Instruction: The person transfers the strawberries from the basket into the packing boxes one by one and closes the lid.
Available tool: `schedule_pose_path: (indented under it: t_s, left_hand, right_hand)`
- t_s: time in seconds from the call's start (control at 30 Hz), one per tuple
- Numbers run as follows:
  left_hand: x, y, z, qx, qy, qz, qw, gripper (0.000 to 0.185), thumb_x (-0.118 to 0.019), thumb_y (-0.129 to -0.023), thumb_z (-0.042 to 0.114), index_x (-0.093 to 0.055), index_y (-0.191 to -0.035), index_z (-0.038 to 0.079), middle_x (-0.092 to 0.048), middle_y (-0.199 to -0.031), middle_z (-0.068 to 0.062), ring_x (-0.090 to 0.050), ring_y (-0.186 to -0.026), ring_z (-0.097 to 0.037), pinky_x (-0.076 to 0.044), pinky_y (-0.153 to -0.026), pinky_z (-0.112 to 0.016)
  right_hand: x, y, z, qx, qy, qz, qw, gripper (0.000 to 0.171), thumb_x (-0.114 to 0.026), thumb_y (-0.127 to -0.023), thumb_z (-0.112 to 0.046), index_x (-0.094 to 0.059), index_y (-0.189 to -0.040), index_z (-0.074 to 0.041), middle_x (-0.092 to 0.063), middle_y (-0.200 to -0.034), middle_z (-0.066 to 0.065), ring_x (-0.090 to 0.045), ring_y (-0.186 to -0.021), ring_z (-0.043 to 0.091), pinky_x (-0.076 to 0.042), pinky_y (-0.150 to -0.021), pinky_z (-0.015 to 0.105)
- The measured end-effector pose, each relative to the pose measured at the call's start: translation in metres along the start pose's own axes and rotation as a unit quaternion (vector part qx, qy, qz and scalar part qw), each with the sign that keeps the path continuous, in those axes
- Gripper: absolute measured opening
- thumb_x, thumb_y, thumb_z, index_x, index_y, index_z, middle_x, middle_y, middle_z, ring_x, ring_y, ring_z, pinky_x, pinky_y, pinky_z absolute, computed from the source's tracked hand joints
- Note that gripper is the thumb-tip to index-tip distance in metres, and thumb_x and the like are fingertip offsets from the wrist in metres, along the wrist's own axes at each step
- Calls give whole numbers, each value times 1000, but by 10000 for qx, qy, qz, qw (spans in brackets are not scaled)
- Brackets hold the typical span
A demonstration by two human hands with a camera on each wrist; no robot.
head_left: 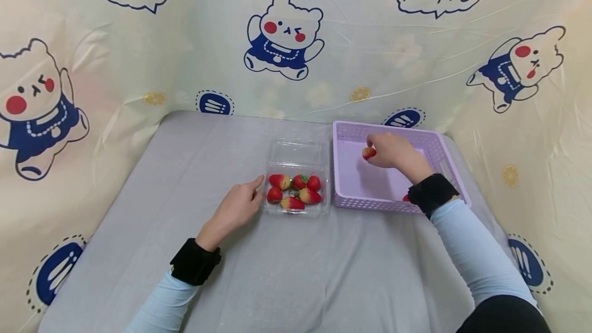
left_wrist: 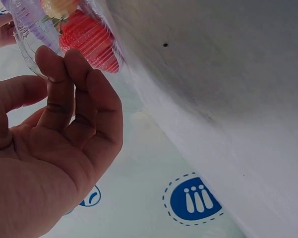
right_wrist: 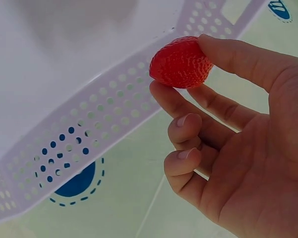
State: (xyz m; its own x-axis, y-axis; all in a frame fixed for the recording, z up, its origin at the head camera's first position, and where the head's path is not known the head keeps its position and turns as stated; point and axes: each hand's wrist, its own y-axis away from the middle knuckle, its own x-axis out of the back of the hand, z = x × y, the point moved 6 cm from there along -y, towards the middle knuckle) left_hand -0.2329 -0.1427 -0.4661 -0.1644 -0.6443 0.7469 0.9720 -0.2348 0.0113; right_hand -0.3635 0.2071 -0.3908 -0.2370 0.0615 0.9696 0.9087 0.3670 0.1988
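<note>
Over the lilac basket [head_left: 339, 168], my right hand [head_left: 393, 150] pinches a strawberry [right_wrist: 181, 62] between thumb and fingertips, the other fingers curled in beside it in the right wrist view. My left hand [head_left: 238, 204] is at the left side of a clear plastic box [head_left: 327, 194], its extended index fingertip right at the rim. In the left wrist view the left hand's fingers [left_wrist: 54, 94] are loosely bent beside the box wall. Several red and pale-yellow strawberries [head_left: 310, 196] lie inside the box, whose lid [head_left: 297, 152] is folded back.
Another strawberry [head_left: 406, 198] shows in the basket's near right corner, partly hidden by the right wrist's black band [head_left: 433, 194]. Box and basket stand side by side on a grey cloth-covered table [head_left: 277, 261]. A printed curtain [head_left: 356, 55] hangs behind and at both sides.
</note>
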Motion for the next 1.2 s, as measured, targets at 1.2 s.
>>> schedule_pose_path:
  t_s: [1.2]
  left_hand:
    - [0,-1,2,114,15,-97,9999,54,-62,-105,12,-47,-154,-7,-42,-56,-2,-37,-47,-16,-34,-49,-26]
  right_hand:
    - [2,29,-74,906,78,696,9934,37,-78,-94,-22,-66,-124,-4,-70,-98,10,-64,-80,26,-60,-78,40]
